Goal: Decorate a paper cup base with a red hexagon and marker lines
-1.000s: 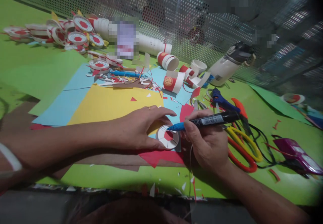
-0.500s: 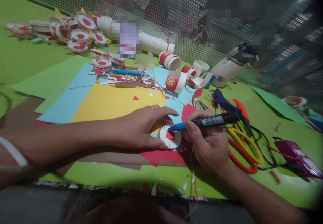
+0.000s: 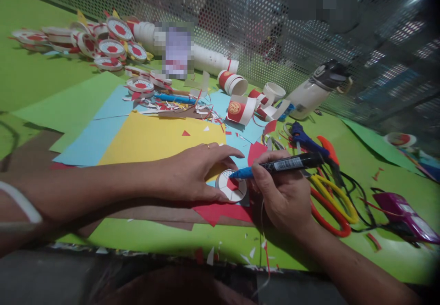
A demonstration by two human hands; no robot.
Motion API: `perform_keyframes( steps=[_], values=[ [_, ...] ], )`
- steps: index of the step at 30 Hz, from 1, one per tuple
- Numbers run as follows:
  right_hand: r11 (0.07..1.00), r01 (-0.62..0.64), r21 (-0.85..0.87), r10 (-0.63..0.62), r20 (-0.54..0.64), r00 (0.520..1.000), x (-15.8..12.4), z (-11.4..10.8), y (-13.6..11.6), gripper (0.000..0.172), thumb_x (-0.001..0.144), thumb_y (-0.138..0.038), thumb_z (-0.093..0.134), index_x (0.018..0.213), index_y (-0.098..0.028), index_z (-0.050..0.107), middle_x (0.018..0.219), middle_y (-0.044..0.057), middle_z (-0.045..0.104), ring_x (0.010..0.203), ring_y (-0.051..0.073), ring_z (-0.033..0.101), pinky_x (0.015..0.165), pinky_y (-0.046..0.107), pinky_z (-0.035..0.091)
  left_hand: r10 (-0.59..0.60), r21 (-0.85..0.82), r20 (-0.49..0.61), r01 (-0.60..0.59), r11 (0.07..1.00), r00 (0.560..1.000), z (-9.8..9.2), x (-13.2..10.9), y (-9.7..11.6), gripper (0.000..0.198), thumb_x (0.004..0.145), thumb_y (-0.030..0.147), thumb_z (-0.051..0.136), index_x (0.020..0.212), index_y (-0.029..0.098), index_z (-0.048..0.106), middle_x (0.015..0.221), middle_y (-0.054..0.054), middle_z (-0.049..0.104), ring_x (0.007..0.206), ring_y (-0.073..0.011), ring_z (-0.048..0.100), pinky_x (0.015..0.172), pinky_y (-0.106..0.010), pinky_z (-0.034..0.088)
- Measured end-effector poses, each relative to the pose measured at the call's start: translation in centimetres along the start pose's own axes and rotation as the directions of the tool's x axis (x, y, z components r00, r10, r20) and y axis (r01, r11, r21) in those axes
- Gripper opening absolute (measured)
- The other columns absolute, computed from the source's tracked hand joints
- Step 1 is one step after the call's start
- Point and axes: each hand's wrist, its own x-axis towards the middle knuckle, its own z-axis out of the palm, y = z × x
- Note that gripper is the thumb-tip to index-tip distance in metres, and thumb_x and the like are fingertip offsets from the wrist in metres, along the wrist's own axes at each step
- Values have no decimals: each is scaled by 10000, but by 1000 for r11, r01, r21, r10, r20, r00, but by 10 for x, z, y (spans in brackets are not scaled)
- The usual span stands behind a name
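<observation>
A small round white paper disc (image 3: pixel 224 192) with a red hexagon, black lines and blue dots in one section lies on the coloured sheets. The thumb and fingers of my left hand (image 3: pixel 195 172) curve around its left side and steady it. My right hand (image 3: pixel 285 195) grips a marker (image 3: pixel 275 165) with a black barrel and a blue front end. The marker's tip touches the disc's upper part, by the dots. Under my left hand and forearm are a yellow sheet (image 3: pixel 154 135) and a red sheet (image 3: pixel 213 212).
Decorated discs (image 3: pixel 112 48) are piled at the back left. Red-and-white paper cups (image 3: pixel 240 110) and a bottle (image 3: pixel 314 87) stand or lie behind my hands. To the right are scissors (image 3: pixel 332 224), a blue glue gun (image 3: pixel 305 139) and a purple device (image 3: pixel 407 215). Paper scraps litter the green table.
The camera view has shifted very slightly. Both hands keep their hold, and the marker tip stays at nearly the same spot on the disc.
</observation>
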Motion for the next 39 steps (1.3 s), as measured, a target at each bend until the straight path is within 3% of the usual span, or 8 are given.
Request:
perform_keyframes(
  steps=[9, 18, 39],
  values=[
    [1000, 5, -10, -5, -7, 1000, 0, 0, 1, 65, 899, -237, 562, 870, -220, 506, 589, -63, 521, 472, 93, 518, 459, 228, 417, 20, 24, 6, -20, 1000, 1000, -1, 1, 0, 682, 731, 375, 725, 1322, 202, 433, 1231, -71, 612, 1096, -229, 576, 896, -307, 457],
    [992, 102, -77, -104, -16, 994, 0, 0, 0, 85, 889, -185, 567, 830, -208, 511, 594, -73, 514, 485, 65, 506, 488, 187, 417, 16, 26, 12, -17, 1000, 1000, -2, 0, 1, 648, 737, 353, 718, 1303, 199, 442, 1219, -70, 618, 1086, -220, 578, 881, -308, 457],
    [991, 126, -54, -127, -10, 992, 2, 1, -2, 80, 872, -176, 581, 849, -204, 509, 591, -79, 539, 488, 62, 549, 481, 162, 451, 39, 32, 5, -39, 999, 999, -1, 0, 0, 649, 745, 357, 715, 1307, 190, 438, 1218, -73, 618, 1078, -212, 580, 881, -303, 454]
  ],
)
